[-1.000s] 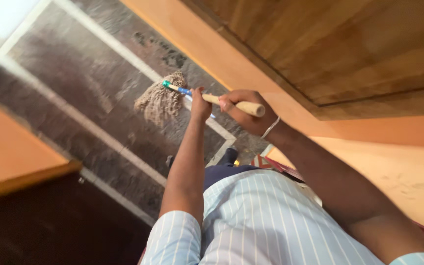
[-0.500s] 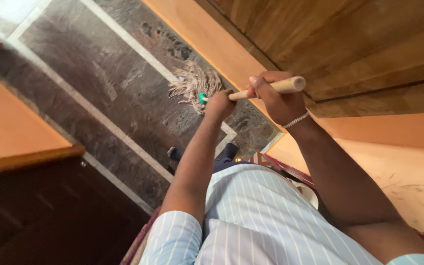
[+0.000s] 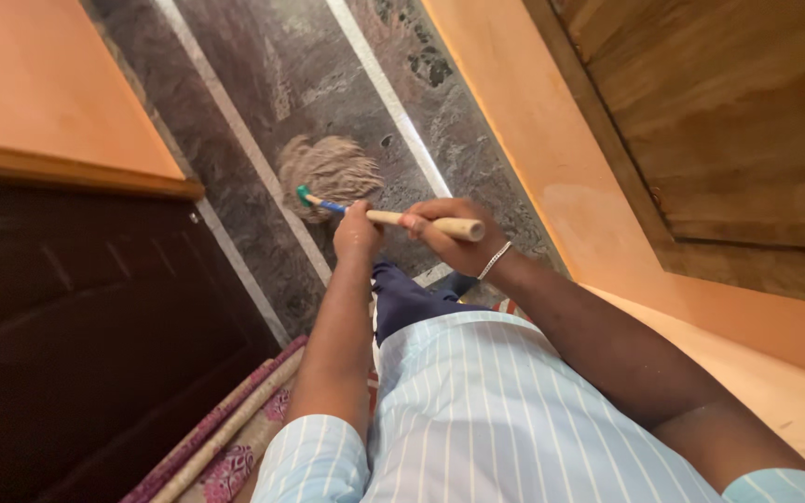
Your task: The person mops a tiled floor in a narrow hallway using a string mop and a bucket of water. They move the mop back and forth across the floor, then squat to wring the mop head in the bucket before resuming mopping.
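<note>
Below the person lies the floor (image 3: 281, 84), dark stone tiles with pale strips between them, and it runs away from the near edge toward the far side. On the left stands a dark wooden door (image 3: 76, 317) under an orange wall (image 3: 39, 84). On the right there is another orange wall and a brown wooden panel (image 3: 738, 121). A patterned rug (image 3: 235, 447) lies at the near left, just beside the door.

The person wears a light striped shirt (image 3: 486, 410), and both arms reach forward over it. The mop (image 3: 328, 172) is on the floor in the middle of the scene, its beige string head spread flat on the dark tile, between two pale strips. Its wooden handle (image 3: 421, 222) comes back toward the person.

The left hand (image 3: 358, 235) is clenched around the handle lower down, near the blue and green end. The right hand (image 3: 444, 237) grasps the top end of the handle, with a thin bracelet (image 3: 494, 261) at the wrist. Both grips look firm.

Judging from this, the step in hand seems to be a mopping stroke across the tile in front of the feet. A further stroke would probably call for both hands to keep the handle tight and keep the head pressed flat on the floor.
</note>
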